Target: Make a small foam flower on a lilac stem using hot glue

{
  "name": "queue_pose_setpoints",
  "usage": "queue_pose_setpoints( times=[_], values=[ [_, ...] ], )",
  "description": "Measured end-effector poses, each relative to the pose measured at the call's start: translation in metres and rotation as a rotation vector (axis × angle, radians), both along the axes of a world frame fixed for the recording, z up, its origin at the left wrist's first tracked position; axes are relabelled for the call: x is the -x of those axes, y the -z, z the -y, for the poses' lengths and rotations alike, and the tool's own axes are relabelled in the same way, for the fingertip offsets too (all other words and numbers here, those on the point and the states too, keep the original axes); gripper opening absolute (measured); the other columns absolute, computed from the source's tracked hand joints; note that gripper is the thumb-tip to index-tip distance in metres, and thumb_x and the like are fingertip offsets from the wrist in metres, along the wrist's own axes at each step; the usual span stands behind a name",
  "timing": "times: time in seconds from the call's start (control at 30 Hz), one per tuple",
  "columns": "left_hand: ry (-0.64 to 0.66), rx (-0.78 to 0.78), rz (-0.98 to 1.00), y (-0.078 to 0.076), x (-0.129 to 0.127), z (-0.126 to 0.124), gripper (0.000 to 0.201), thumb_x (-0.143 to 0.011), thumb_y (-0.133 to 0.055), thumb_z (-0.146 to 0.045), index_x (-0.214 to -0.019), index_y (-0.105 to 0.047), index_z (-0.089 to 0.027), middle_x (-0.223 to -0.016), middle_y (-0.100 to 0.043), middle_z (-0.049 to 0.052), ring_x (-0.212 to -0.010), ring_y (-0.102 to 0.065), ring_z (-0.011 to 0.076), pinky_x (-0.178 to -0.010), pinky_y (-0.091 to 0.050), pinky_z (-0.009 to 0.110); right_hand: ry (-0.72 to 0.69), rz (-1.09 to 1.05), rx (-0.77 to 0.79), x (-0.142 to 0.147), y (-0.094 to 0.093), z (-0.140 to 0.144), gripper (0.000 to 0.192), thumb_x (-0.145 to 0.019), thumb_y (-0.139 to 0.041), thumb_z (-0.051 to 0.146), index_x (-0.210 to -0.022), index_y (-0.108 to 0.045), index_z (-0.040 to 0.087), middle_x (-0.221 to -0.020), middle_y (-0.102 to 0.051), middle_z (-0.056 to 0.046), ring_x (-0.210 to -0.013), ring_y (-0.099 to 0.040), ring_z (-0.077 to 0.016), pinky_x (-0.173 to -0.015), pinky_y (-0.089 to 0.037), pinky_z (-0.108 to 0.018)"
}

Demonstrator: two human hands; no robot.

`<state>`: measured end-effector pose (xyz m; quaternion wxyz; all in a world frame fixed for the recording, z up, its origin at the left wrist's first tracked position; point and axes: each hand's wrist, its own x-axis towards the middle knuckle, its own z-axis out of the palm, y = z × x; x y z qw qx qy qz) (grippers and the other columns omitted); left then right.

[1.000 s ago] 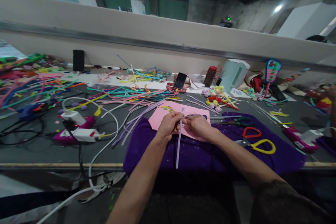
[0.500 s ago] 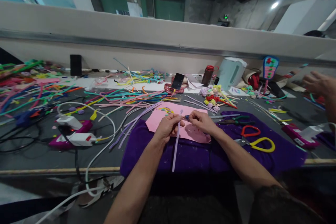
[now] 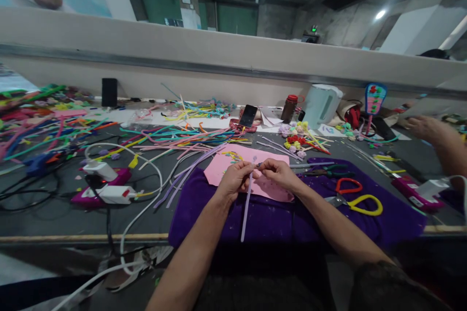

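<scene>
Over the pink sheet (image 3: pixel 272 192), my left hand (image 3: pixel 235 177) pinches a lavender pipe cleaner (image 3: pixel 246 216) whose long end hangs down toward the front edge. My right hand (image 3: pixel 279 172) is closed beside it, its fingertips almost meeting the left ones at the pipe cleaner's upper end. A small dark bit shows at the right fingertips, too small to name. Small yellow and coloured pieces (image 3: pixel 231 156) lie on the sheet's upper left. Beneath the sheet spreads a purple cloth (image 3: pixel 226 226). To the right lie scissors (image 3: pixel 365 204) with red and yellow handles, and dark green-handled pliers (image 3: pixel 328 172).
Loose pipe cleaners (image 3: pixel 189 136) cover the table's left and back. Power strips (image 3: pixel 91 197) with cables stand left. A phone (image 3: pixel 248 116), bottle (image 3: pixel 289 108), pale kettle (image 3: pixel 321 106) and pompom flowers (image 3: pixel 295 138) are behind. Another person's hand (image 3: pixel 432 131) reaches in from the right.
The camera view has shifted slightly. Less of the dark blue thing shows at my right fingertips, and my hands are a little closer together. The other person's hand at right has moved left and down.
</scene>
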<state>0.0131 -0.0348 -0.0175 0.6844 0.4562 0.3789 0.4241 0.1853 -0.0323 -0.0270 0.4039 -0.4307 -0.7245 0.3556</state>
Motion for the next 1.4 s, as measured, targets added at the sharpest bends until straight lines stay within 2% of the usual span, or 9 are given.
queue_pose_setpoints(
  times=[0.17,0.27,0.53,0.9,1.03,1.13,1.2,1.3,1.4],
  values=[
    [0.007,-0.005,0.001,0.000,-0.002,0.000,0.030,-0.065,-0.064,-0.039,-0.076,-0.054,-0.014,-0.061,-0.062,-0.001,-0.029,-0.037,0.0011,-0.028,-0.024,0.014,0.019,-0.170,-0.015,0.006,-0.005,0.004,0.013,-0.072,-0.056,0.025,-0.081,-0.055,0.016,-0.070,-0.055,0.001,-0.058,-0.048,-0.0081,-0.054,-0.039,-0.021],
    [0.029,-0.001,0.001,0.000,-0.003,0.000,0.030,-0.064,-0.065,-0.040,-0.075,-0.055,-0.013,-0.061,-0.062,-0.001,-0.029,-0.038,0.0013,-0.028,-0.024,0.014,0.045,-0.235,-0.045,0.010,-0.006,0.006,0.015,-0.071,-0.058,0.027,-0.082,-0.053,0.017,-0.068,-0.054,0.002,-0.057,-0.049,-0.0087,-0.055,-0.041,-0.022],
    [0.064,-0.007,0.006,0.000,-0.004,0.000,0.029,-0.067,-0.063,-0.040,-0.075,-0.056,-0.012,-0.060,-0.061,-0.001,-0.030,-0.038,0.0016,-0.028,-0.024,0.014,0.050,-0.202,-0.049,0.015,-0.005,0.007,0.015,-0.070,-0.060,0.028,-0.079,-0.051,0.019,-0.069,-0.055,0.003,-0.059,-0.052,-0.0098,-0.057,-0.044,-0.023],
    [0.096,-0.095,-0.075,0.000,-0.006,0.002,0.034,-0.068,-0.060,-0.045,-0.065,-0.055,-0.012,-0.050,-0.056,0.000,-0.029,-0.037,0.0026,-0.029,-0.022,0.016,0.121,-0.097,-0.170,0.017,-0.008,0.012,0.016,-0.073,-0.058,0.032,-0.080,-0.052,0.019,-0.067,-0.054,0.002,-0.056,-0.048,-0.0094,-0.053,-0.041,-0.022],
    [0.055,-0.089,-0.062,0.002,-0.005,0.001,0.033,-0.069,-0.058,-0.044,-0.060,-0.053,-0.013,-0.044,-0.051,-0.003,-0.027,-0.032,0.0022,-0.029,-0.020,0.016,0.143,-0.065,-0.195,0.013,-0.006,0.012,0.012,-0.072,-0.057,0.027,-0.081,-0.054,0.018,-0.065,-0.054,0.002,-0.054,-0.047,-0.0088,-0.051,-0.039,-0.021],
    [0.030,-0.043,-0.057,0.003,-0.004,0.000,0.032,-0.071,-0.056,-0.043,-0.059,-0.052,-0.013,-0.038,-0.044,-0.005,-0.026,-0.029,0.0022,-0.030,-0.018,0.016,0.102,-0.078,-0.140,0.007,-0.005,0.010,0.011,-0.074,-0.053,0.025,-0.082,-0.056,0.018,-0.064,-0.055,0.002,-0.053,-0.049,-0.0087,-0.049,-0.040,-0.021],
    [0.043,-0.034,-0.049,0.003,-0.003,-0.001,0.030,-0.070,-0.056,-0.041,-0.060,-0.053,-0.013,-0.041,-0.048,-0.004,-0.027,-0.030,0.0020,-0.030,-0.019,0.016,0.074,-0.088,-0.106,0.003,-0.005,0.010,0.015,-0.077,-0.049,0.026,-0.086,-0.058,0.017,-0.064,-0.056,0.002,-0.052,-0.050,-0.0091,-0.048,-0.041,-0.021],
    [0.080,-0.022,-0.032,0.003,-0.003,0.000,0.029,-0.069,-0.059,-0.041,-0.061,-0.054,-0.013,-0.048,-0.053,-0.002,-0.028,-0.032,0.0019,-0.030,-0.020,0.016,0.100,-0.060,-0.237,0.001,-0.008,0.010,0.020,-0.076,-0.052,0.025,-0.092,-0.060,0.018,-0.079,-0.060,-0.002,-0.063,-0.054,-0.0107,-0.055,-0.044,-0.023],
    [0.109,-0.004,-0.033,0.002,-0.004,0.001,0.031,-0.068,-0.059,-0.041,-0.059,-0.055,-0.012,-0.042,-0.050,-0.003,-0.029,-0.032,0.0025,-0.030,-0.020,0.017,0.099,0.008,-0.377,0.001,-0.011,0.011,0.020,-0.074,-0.057,0.026,-0.092,-0.062,0.019,-0.088,-0.060,-0.005,-0.070,-0.055,-0.0124,-0.058,-0.044,-0.024]
  ],
)
